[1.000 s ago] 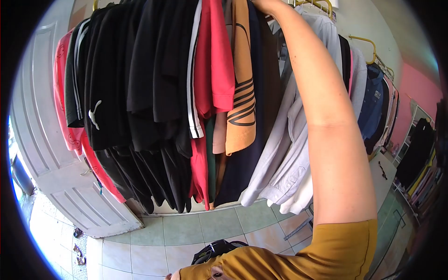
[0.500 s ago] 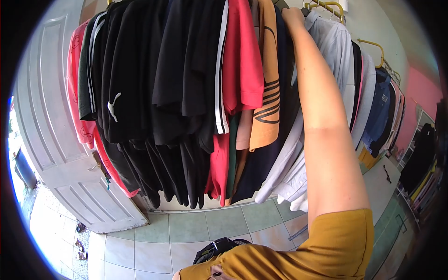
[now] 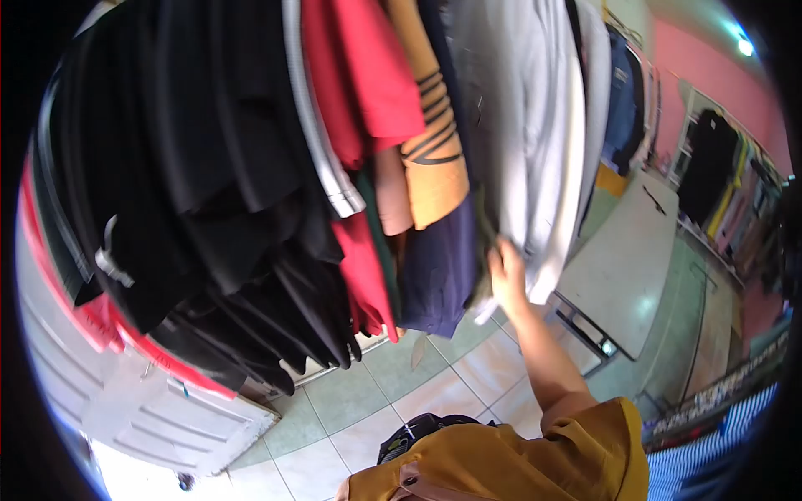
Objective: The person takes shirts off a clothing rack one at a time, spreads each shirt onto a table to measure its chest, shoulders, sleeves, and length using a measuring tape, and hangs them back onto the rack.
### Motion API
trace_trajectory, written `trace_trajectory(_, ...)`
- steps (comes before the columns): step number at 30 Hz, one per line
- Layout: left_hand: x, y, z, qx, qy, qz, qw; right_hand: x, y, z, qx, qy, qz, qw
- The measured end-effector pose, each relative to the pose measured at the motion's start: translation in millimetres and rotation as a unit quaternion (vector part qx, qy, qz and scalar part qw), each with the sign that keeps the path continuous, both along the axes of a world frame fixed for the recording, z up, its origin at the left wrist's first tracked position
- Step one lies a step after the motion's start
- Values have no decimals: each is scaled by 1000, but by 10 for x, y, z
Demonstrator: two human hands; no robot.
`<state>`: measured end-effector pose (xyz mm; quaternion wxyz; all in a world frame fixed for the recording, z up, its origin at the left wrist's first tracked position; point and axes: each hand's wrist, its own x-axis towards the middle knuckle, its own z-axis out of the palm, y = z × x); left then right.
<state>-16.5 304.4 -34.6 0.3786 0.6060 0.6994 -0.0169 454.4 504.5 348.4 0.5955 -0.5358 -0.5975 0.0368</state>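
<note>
My right hand (image 3: 507,271) is low in the hanging row, its fingers closed at the edge of a narrow dark olive garment (image 3: 484,250). Motion blurs the fingertips, and most of that garment is hidden between its neighbours. To its left hang a navy garment (image 3: 438,275), an orange sleeve with black stripes (image 3: 436,179) and a red top (image 3: 380,92). On the right are pale grey and white long-sleeved shirts (image 3: 543,142). Nowhere in the picture does my left hand appear.
Many black clothes (image 3: 225,125) fill the left side. A white panelled door (image 3: 192,426) stands at lower left. Right of the row is a low white table (image 3: 622,267); another clothes rack (image 3: 710,171) stands farther back. The floor is tiled (image 3: 376,405).
My right hand has come down from the hanger rail to the lower part of the clothes. The view has tilted and swung right, showing more of the table and far rack.
</note>
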Motion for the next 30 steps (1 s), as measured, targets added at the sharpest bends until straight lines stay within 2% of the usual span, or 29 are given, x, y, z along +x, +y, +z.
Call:
trace_trajectory(1,-5,80,-4,-6,3,-22,1000,118,-274,-411,-73,4,6,997)
trace_trajectory(4,-86,259,-84,-26,19,-83,996,242,-1244,-918,-198,-9,-1,980)
trace_trajectory(6,-107,315,-211,-40,29,-123,991,434,-1743,-951,-259,-4,1,966)
trace_trajectory(8,-76,267,-282,-61,38,-169,983,567,-2273,-919,-369,38,14,928)
trace_trajectory(12,-19,-97,-343,-119,56,-275,952,990,-3140,-723,-421,31,-38,906)
trace_trajectory(13,234,206,-287,-120,21,-351,929,1106,-3330,-625,-421,37,-56,905)
trace_trajectory(14,917,434,208,-137,26,-334,932,1206,-3541,-543,-422,53,-74,902)
trace_trajectory(15,1409,568,345,-124,-24,-348,929,1307,-3737,-434,-429,66,-91,896)
trace_trajectory(16,1867,690,272,-82,-56,-410,907,1416,-3925,-300,-439,74,-113,888)
trace_trajectory(18,2978,700,873,-16,-177,-410,895,1616,-4322,-115,-439,87,-146,882)
trace_trajectory(19,3461,670,991,81,-248,-432,863,1718,-4526,-56,-440,91,-159,879)
trace_trajectory(21,4474,468,1508,190,-324,-425,824,2013,-4994,52,-410,135,-163,887)
trace_trajectory(23,5291,186,1990,235,-413,-417,775,2267,-5367,218,-397,156,-174,888)
trace_trajectory(24,5652,94,2122,231,-414,-424,771,2407,-5550,291,-381,178,-175,891)
trace_trajectory(26,6224,-99,2304,188,-487,-526,671,2696,-5849,423,-374,196,-192,886)
trace_trajectory(27,6432,-208,2377,179,-488,-533,668,2854,-5982,472,-370,210,-200,883)
trace_trajectory(28,6622,-310,2445,99,-466,-507,718,3034,-6094,483,-369,178,-231,883)
trace_trajectory(29,6823,-428,2510,20,-439,-475,762,3224,-6138,619,-413,68,-281,864)
trace_trajectory(30,7042,-571,2586,75,-495,-445,742,3419,-6167,636,-403,-26,-349,846)
